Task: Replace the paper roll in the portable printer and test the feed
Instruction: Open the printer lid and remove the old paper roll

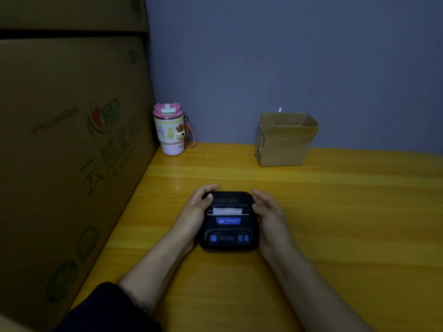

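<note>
A small black portable printer (229, 232) with blue buttons and a blue label lies flat on the yellow wooden table (335, 212). A short strip of white paper (227, 211) sticks out of its slot, and the lid looks closed. My left hand (196, 209) grips the printer's left side, thumb resting on the lid's top left corner. My right hand (268, 214) lies against the right side, fingers together and pointing towards the far corner of the lid. The paper roll itself is hidden inside.
A pink and white travel cup (170, 129) stands at the table's far left corner. An open cardboard box (284, 140) sits against the blue-grey wall at the back. Large stacked cartons (67, 152) wall off the left edge of the table.
</note>
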